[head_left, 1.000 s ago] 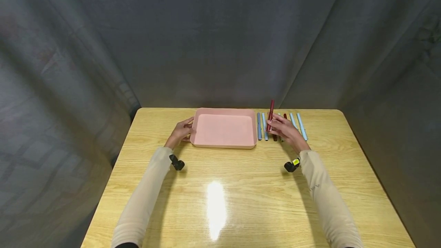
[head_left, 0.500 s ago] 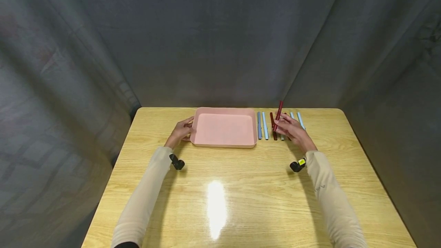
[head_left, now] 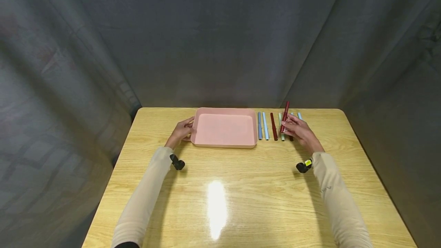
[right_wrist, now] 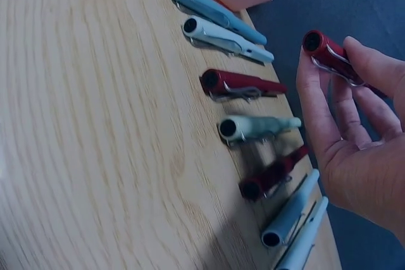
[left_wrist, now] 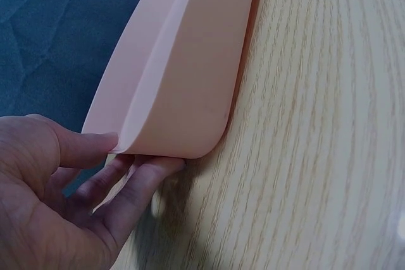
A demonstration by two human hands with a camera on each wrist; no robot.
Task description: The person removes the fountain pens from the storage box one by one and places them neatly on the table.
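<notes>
Left hand (left_wrist: 57,207) grips pink tray (left_wrist: 183,74) corner w/ thumb over rim, on table (left_wrist: 316,156).

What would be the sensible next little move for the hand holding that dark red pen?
Probably carry the dark red pen leftward and lay it in the pink tray. The right hand pinches it, lifted above the row of pens on the table, the tray's floor looks bare, and the left hand grips the tray's rim.

Cream long sleeves (head_left: 144,198), black wrist cameras (head_left: 177,162), one yellow-tagged
</notes>
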